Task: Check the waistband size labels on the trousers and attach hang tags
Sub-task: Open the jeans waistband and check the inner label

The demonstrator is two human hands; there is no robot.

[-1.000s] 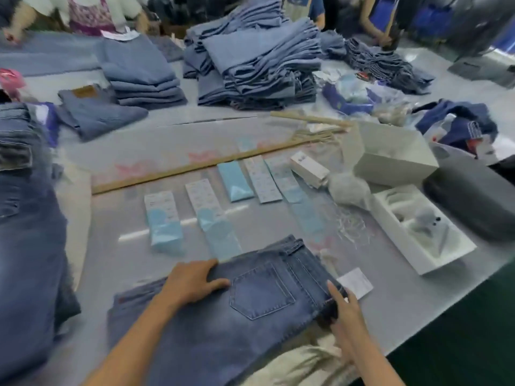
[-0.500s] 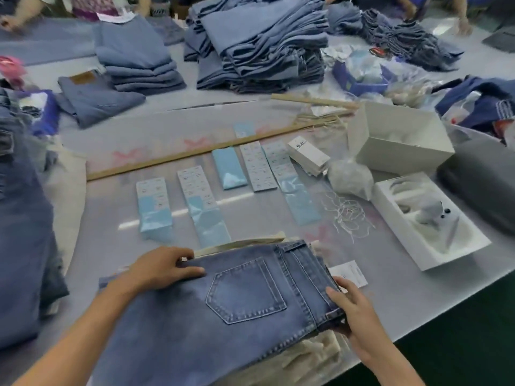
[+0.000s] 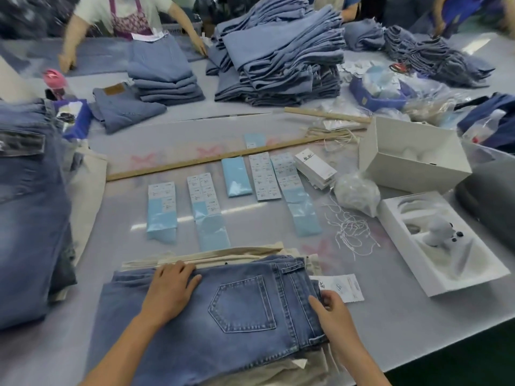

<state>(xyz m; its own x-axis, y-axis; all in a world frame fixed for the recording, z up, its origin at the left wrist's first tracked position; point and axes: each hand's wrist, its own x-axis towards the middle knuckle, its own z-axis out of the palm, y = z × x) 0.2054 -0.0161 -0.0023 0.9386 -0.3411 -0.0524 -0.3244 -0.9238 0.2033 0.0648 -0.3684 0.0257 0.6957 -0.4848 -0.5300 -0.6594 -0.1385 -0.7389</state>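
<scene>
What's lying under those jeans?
Cream fabric pokes out beyond the jeans, and a white tag peeks out at the waistband. How far either reaches underneath is hidden.

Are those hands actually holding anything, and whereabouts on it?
The right hand grips the jeans at the waistband edge. The left hand only rests flat on the denim, gripping nothing.

A grey table [image 3: 390, 338] carries folded jeans [image 3: 223, 316] at its near edge, lying over cream cloth [image 3: 223, 253]. Farther off lie five sticker strips [image 3: 211, 207] beside a long wooden stick [image 3: 195, 162]. To the right sit white tags [image 3: 315, 168], loose string [image 3: 351, 229] and two white boxes [image 3: 412, 157] (one a moulded tray). Denim stacks [image 3: 278, 59] fill the far side.
</scene>
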